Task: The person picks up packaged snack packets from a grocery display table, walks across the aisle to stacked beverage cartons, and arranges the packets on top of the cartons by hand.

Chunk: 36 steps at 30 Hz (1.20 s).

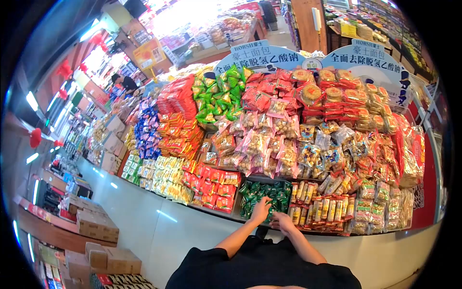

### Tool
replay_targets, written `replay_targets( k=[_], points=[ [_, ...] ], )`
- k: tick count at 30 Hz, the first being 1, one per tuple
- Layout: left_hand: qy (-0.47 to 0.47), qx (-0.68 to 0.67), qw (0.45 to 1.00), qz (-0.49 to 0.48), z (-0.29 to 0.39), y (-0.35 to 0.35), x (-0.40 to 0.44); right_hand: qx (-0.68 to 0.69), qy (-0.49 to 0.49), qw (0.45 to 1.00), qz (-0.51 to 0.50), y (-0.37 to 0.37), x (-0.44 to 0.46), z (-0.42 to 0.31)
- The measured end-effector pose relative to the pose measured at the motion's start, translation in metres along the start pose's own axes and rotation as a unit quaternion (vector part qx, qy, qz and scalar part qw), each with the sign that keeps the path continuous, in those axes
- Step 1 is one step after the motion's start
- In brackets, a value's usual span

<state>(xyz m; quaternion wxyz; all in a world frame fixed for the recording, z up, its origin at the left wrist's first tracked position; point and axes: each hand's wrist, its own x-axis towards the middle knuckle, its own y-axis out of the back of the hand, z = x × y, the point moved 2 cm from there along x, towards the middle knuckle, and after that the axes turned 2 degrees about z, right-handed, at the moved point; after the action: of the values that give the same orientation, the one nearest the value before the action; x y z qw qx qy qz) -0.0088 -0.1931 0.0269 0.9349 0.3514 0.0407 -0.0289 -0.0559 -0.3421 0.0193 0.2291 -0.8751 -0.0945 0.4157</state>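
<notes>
Small dark green packets (250,195) fill a compartment at the front edge of a display of wrapped snacks. My left hand (261,209) reaches over them, its fingers stretched forward and touching or just above the packets. Beside it, lower and to the right, my right hand (284,222) is at the compartment's front edge with its fingers apart, pointing left. I see nothing held in either hand, though the fingertips are small and partly hidden. Red packets (226,191) lie left of the green ones, and stick-shaped snacks in clear wrappers (320,210) lie to the right.
Pink-edged bags (262,149), green triangular packs (219,96) and round biscuit packs (335,94) rise behind. Blue signs (260,55) stand along the display's back. Cardboard boxes (97,224) are stacked at left across the floor (139,226). Another person (126,84) is at the far left.
</notes>
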Motion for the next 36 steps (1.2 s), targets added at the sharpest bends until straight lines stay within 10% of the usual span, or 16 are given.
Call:
replay_targets(
  k=[12,23,36],
  points=[
    [-0.21,-0.087,0.968,0.108,0.073,0.028,-0.107,0.126,-0.012,0.99,-0.055,-0.031,-0.026,-0.003],
    [-0.075,-0.135,0.946,0.286,-0.031,0.08,-0.184,-0.065,0.03,0.992,-0.105,-0.119,-0.023,0.078],
    [0.17,-0.412,0.889,0.105,-0.149,0.16,-0.366,-0.351,0.065,0.905,-0.232,-0.252,-0.068,0.213]
  ],
)
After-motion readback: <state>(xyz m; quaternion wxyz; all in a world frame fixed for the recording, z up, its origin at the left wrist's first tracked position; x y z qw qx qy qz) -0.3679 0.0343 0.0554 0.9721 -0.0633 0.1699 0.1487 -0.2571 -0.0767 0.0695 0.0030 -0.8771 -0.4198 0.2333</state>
